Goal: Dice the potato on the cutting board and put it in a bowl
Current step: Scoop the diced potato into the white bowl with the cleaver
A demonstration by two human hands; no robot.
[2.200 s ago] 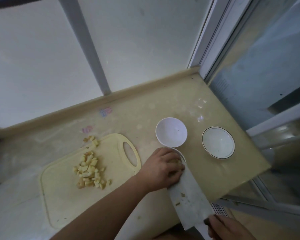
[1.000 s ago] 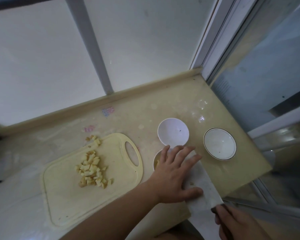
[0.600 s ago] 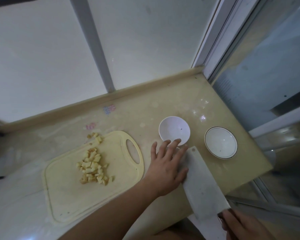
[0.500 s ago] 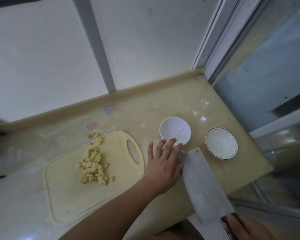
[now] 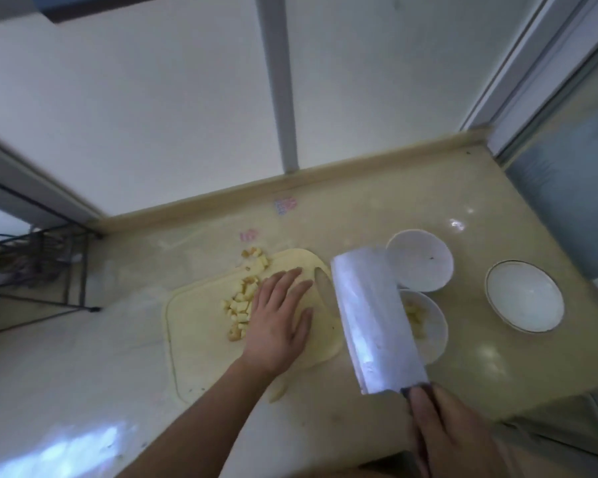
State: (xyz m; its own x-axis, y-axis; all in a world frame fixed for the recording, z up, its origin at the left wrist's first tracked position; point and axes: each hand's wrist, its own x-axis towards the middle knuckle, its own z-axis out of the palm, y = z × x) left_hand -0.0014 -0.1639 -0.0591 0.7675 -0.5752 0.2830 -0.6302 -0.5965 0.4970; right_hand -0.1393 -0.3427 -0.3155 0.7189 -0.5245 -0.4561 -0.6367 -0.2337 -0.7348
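Potato dice (image 5: 243,307) lay beside the flat, splayed left hand (image 5: 277,319). Right hand (image 5: 453,439) gripped the cleaver (image 5: 373,319). A careless sweep could scatter cubes off the cutting board (image 5: 201,339).

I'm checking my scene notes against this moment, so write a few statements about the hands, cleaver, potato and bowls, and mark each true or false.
1. The left hand lies flat on the pale yellow plastic cutting board. True.
2. The right hand holds the broad steel cleaver. True.
3. All diced potato pieces are off the board. False: a pile remains beside the left hand.
4. The gold-rimmed white bowl holds potato. False: it looks empty; the near white bowl holds some.
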